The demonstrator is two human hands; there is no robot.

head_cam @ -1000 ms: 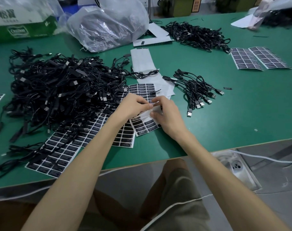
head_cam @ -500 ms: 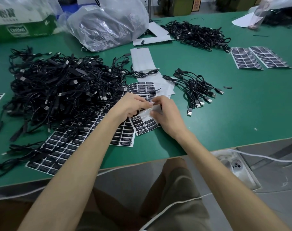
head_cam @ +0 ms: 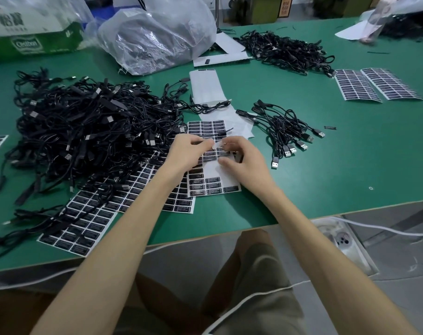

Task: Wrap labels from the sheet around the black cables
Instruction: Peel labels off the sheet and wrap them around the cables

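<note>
My left hand (head_cam: 188, 153) and my right hand (head_cam: 244, 163) meet fingertip to fingertip above a partly used label sheet (head_cam: 212, 187) of small black labels. My left thumb and forefinger pinch a small pale-edged label (head_cam: 214, 145). My right fingers pinch a thin black cable (head_cam: 223, 132), whose short end sticks out toward the far side. How far the label goes round the cable is hidden by my fingers. A big tangled pile of black cables (head_cam: 84, 131) lies to the left. A small bunch with USB plugs (head_cam: 287, 134) lies to the right.
More label sheets lie near the front left (head_cam: 84, 221) and at the far right (head_cam: 377, 83). Bare backing sheets (head_cam: 205, 88), a clear plastic bag (head_cam: 157, 37), a cardboard box (head_cam: 34, 27) and another cable pile (head_cam: 287, 52) sit further back on the green table (head_cam: 350, 153).
Both hands stay over the same sheet. The fingertips have shifted slightly away from me and closed in on the label and cable.
</note>
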